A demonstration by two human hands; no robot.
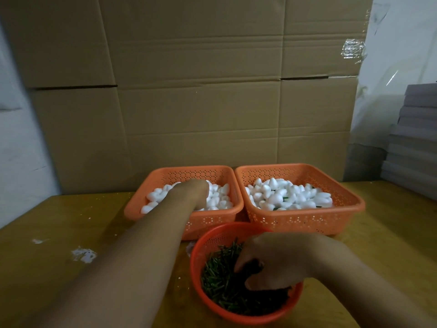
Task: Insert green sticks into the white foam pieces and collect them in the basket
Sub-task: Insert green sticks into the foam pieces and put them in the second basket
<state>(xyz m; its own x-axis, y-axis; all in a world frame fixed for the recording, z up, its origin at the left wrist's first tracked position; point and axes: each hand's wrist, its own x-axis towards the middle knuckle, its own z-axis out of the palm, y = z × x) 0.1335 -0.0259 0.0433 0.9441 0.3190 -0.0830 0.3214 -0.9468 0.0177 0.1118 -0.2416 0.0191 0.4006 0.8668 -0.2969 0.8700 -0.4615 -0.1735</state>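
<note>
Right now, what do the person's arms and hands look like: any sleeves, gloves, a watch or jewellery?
Both forearms are bare as far up as the frame shows, with no sleeve edge in view. The left hand and the right hand wear no gloves. No watch, bracelet or ring is visible, though the dim light and the hidden fingertips leave small items uncertain.

Round basket (196,261) before two trays (305,221) — side by side.

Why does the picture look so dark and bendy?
Head view: the light is dim, so the green sticks in the round basket blend into a dark mass under the right hand; the wide lens bows the table edges; tape on the cardboard catches some glare.
</note>
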